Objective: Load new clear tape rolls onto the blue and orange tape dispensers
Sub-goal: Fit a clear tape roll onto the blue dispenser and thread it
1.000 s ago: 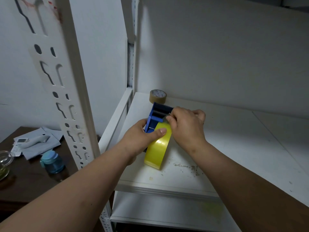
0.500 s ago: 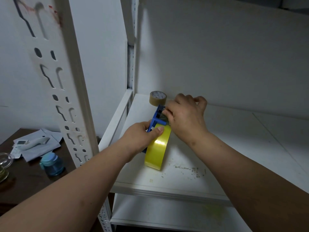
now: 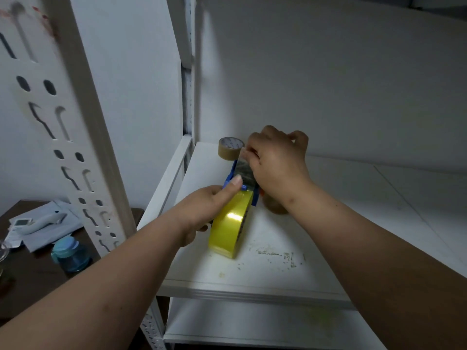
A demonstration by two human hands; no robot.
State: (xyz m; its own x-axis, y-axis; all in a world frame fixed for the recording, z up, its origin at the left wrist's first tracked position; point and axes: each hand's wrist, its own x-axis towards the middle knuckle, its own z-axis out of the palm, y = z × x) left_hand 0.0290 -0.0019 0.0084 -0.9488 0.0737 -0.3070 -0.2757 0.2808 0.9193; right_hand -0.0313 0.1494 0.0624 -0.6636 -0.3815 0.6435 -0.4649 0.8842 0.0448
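Threading: free end of tape being drawn from yellow-tinted tape roll [image 3: 231, 224] through head of blue dispenser [image 3: 254, 197]; judged mid-step, roll apparently seated, end not yet seen laid over any cutter.
Position of work: blue dispenser and roll on white shelf [image 3: 328, 223], near its left front, roll standing on edge with lower rim touching shelf.
Left hand [image 3: 202, 210]: wrapped around left side of dispenser and roll, thumb laid forward across top of blue frame; forearm entering from lower left.
Right hand [image 3: 278, 162]: fingers curled, pinching upper end of tape strip [image 3: 243, 170] above dispenser head, knuckles toward camera; forearm entering from lower right.
Next move, judged: calls for steady pull with strip kept flat and straight, left grip firm against rolling.
Orange part: small orange patch [image 3: 261, 193] just right of blue frame, mostly hidden by right wrist; identity not determinable.
Nearby: brown tape roll [image 3: 228, 149] lying at shelf back, just beyond right hand.
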